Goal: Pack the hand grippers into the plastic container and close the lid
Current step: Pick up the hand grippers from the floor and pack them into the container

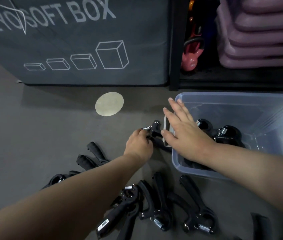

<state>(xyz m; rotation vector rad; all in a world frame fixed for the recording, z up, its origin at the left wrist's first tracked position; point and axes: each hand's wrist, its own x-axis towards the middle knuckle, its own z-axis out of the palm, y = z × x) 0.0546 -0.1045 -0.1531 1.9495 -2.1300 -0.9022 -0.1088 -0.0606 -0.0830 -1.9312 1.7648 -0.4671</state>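
Observation:
A clear plastic container (267, 108) stands on the floor at the right with a few black hand grippers (227, 132) inside. My left hand (139, 144) is closed around a black hand gripper (153, 130) lying just left of the container's side. My right hand (184, 130) hovers with fingers spread over the container's left rim and its grey latch handle (166, 129), holding nothing. Several more hand grippers (161, 205) lie on the floor in front of me. More hand grippers (94, 156) lie to the left. No lid is in view.
A dark "PLYO SOFT BOX" foam block (78, 40) stands behind. To its right a black rack holds a pink kettlebell (191, 59) and stacked purple mats (262, 32). A pale round floor marker (109, 103) lies on the grey floor.

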